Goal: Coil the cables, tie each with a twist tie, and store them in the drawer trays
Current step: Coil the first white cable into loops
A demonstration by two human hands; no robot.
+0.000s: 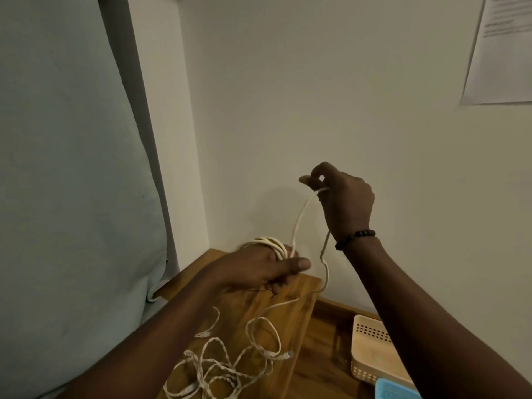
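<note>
We had the white cable (299, 217) up off the wooden table (305, 295), and it looked light and limp to us, soft enough to sag under its own weight and to spring out of its loops if the grip slackened. Our left hand (259, 269) sat low over the far end of the table, palm turned down, fingers and thumb closed around the finished loops (269, 243), which fanned out above the knuckles. Our right hand (342, 197) was raised higher and toward the wall (345, 96), wrist bent, a beaded bracelet (355, 239) showing at the cuff line, thumb and forefinger pinched shut on the running length of the cable. From that pinch one strand arced down to the coil, and the other hung slack past the wrist, kinked, and trailed onto the table. We judged the best hold to be exactly there, a light pinch on the free length close to the coil, letting it slide without twisting. More cables (230, 361) lay in a loose tangle on the near part of the table, one with a plug (288, 354) showing. A cream tray (371, 349) and a blue tray (397, 390) waited lower right. We saw thin dark wires under the left hand, perhaps twist ties; we couldn't tell.
</note>
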